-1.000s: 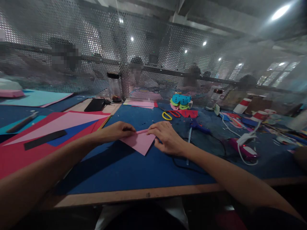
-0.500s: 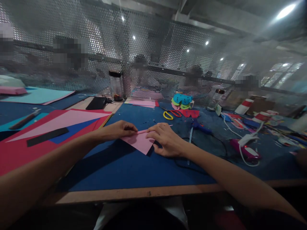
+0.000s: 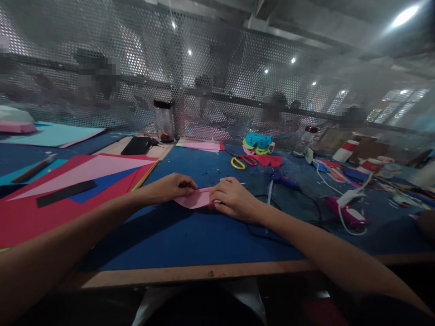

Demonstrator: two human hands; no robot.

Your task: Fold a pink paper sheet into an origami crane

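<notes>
A small pink paper (image 3: 196, 199) lies on the blue mat (image 3: 204, 235) in the middle of the table, its near part lifted and curled over. My left hand (image 3: 173, 187) pinches its left end with closed fingers. My right hand (image 3: 233, 201) grips its right end, fingers bent over the fold. Both hands rest low on the mat, close together.
Red, pink and blue sheets (image 3: 68, 185) with a black strip lie at the left. Yellow-handled scissors (image 3: 242, 161), coloured cut-outs (image 3: 258, 142), a blue glue gun (image 3: 285, 181), a pink tool with white cable (image 3: 348, 213) and jars (image 3: 163, 121) sit behind. A perforated metal screen closes the back; people sit beyond it.
The pink paper's near corner, flat on the mat before, has been lifted and rolled toward the far edge. Both hands have closed in on it.
</notes>
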